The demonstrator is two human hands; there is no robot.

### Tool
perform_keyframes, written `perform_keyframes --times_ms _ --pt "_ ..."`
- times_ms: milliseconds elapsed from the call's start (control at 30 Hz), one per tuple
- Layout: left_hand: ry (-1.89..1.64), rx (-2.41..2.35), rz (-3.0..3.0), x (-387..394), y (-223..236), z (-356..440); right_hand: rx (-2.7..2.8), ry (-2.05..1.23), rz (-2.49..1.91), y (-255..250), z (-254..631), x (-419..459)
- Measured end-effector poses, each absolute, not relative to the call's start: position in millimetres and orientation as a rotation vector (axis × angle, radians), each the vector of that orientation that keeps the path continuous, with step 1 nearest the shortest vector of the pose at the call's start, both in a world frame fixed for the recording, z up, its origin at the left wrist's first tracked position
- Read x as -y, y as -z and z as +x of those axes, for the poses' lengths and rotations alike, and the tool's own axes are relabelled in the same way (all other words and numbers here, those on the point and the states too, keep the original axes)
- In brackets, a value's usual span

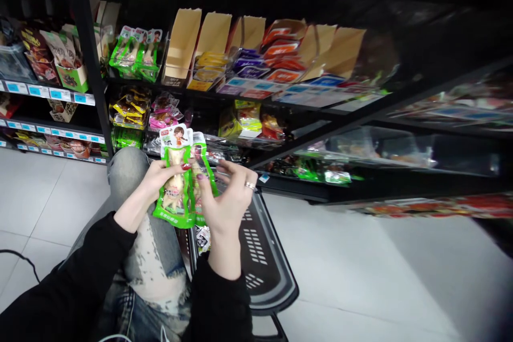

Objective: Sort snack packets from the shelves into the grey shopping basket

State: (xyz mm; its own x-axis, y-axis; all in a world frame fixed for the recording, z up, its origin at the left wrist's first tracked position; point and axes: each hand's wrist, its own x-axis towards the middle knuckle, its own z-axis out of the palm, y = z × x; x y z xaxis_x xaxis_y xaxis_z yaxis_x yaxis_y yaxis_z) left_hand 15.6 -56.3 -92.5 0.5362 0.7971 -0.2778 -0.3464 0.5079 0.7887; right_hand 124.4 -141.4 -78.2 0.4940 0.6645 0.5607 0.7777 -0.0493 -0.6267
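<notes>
My left hand (158, 179) is closed on a green-edged snack packet (175, 171) with a cartoon girl on its white top. Through its clear front shows pale food that looks like chicken feet. A second packet (198, 157) of the same kind overlaps behind it to the right. My right hand (228, 195) is beside this second packet, its thumb against the front and its fingers apart at the edge. Below both hands is a dark shopping basket (276, 256) with slotted panels, partly covered by my right arm. A small black-and-white packet (203, 238) shows within it.
Black shelving (90, 53) stands ahead with price tags along its edges. Similar green packets (138, 53) sit on the upper shelf beside cardboard display boxes (182, 45). Yellow packets (130, 107) lie lower. My bent knee (128, 171) is at the left, above the tiled floor (36, 197).
</notes>
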Motion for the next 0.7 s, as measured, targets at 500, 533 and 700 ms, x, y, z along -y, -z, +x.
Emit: perform_keyframes --times_ms 500,533,700 --pt "-0.930 -0.624 0.811 53.5 97.4 16.2 0.973 -0.533 -1.489 83.6 138.6 143.0" --pt "-0.919 -0.633 0.842 53.5 95.9 15.4 0.925 -0.559 -1.452 88.3 146.1 143.6" --pt "-0.904 -0.707 0.864 54.0 91.8 13.9 1.048 -0.465 -1.522 115.2 170.2 159.6"
